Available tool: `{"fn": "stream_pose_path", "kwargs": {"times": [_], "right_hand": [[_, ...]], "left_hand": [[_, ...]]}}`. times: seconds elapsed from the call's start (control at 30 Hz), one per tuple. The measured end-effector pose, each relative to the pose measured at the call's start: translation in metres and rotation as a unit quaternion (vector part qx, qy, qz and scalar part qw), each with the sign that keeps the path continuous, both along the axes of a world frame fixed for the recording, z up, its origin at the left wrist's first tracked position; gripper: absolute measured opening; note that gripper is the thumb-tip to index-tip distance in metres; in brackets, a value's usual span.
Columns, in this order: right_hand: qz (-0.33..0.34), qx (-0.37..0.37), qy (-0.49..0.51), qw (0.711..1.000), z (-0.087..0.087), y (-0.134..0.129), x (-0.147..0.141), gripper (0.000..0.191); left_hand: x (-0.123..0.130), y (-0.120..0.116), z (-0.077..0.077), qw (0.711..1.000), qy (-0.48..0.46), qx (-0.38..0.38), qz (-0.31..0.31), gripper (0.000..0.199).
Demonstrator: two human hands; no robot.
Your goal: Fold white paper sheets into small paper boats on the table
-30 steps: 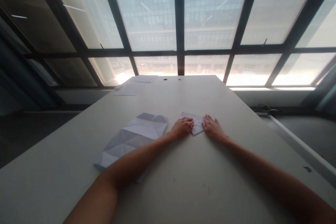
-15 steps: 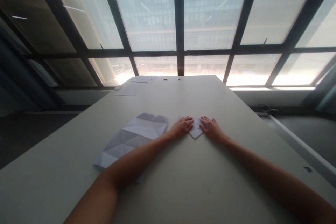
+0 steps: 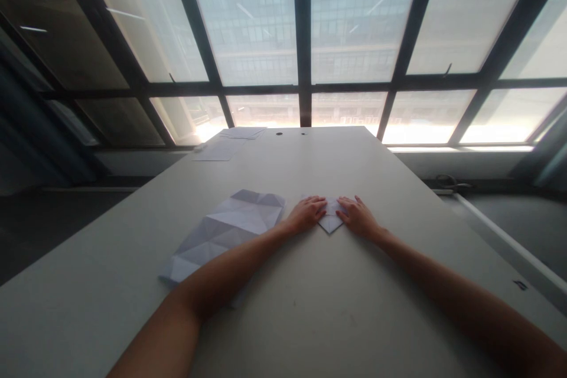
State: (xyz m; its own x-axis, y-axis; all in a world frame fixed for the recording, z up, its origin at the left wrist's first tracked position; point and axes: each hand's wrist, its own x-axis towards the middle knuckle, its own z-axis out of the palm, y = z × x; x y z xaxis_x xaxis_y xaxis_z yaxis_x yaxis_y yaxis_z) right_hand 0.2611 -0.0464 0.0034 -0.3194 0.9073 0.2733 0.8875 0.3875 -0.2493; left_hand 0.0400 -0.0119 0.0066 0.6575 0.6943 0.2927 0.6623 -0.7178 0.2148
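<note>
A small piece of folded white paper (image 3: 330, 222) lies flat on the table, its pointed end toward me. My left hand (image 3: 306, 214) rests on the paper's left side, fingers laid flat. On the opposite side my right hand (image 3: 358, 216) presses down with its fingers stretched and somewhat apart. Both hands cover the paper's outer parts, so only its middle and lower tip show. A larger creased white sheet (image 3: 233, 218) spreads out left of the hands, partly hidden beneath my left forearm.
Several flat white sheets (image 3: 215, 150) lie at the far left of the white table (image 3: 319, 307). Near its far edge is a dark round hole (image 3: 279, 134). A small dark mark (image 3: 520, 285) shows near the right edge. Tall windows (image 3: 257, 18) stand beyond.
My right hand has shifted very slightly, its fingers spreading a little on the folded paper. The left hand and the creased sheet stay in place.
</note>
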Motion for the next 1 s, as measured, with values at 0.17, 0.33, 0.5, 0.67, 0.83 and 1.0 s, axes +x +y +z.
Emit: {"fn": "stream_pose_path", "kwargs": {"times": [0.17, 0.33, 0.5, 0.67, 0.83, 1.0], "right_hand": [[0.002, -0.022, -0.006, 1.0, -0.003, 0.001, 0.0, 0.046], [0.038, -0.055, -0.047, 0.997, -0.008, 0.003, 0.001, 0.053], [0.016, -0.049, -0.053, 0.997, -0.011, 0.004, 0.0, 0.055], [-0.017, -0.021, -0.042, 0.999, -0.006, -0.001, -0.004, 0.054], [0.038, 0.002, -0.036, 0.999, -0.002, -0.013, -0.013, 0.054], [0.056, -0.055, -0.034, 0.996, -0.006, -0.016, -0.016, 0.062]], "left_hand": [[0.0, 0.0, -0.001, 1.0, 0.013, -0.013, -0.003, 0.04], [-0.002, 0.0, -0.001, 0.996, 0.076, -0.035, -0.026, 0.052], [-0.007, -0.003, 0.003, 0.99, 0.101, -0.048, -0.083, 0.058], [-0.007, -0.005, 0.006, 0.989, 0.1, -0.055, -0.093, 0.059], [-0.004, -0.005, 0.003, 0.992, 0.094, -0.052, -0.073, 0.061], [-0.004, -0.007, 0.002, 0.993, 0.098, -0.055, -0.031, 0.065]]}}
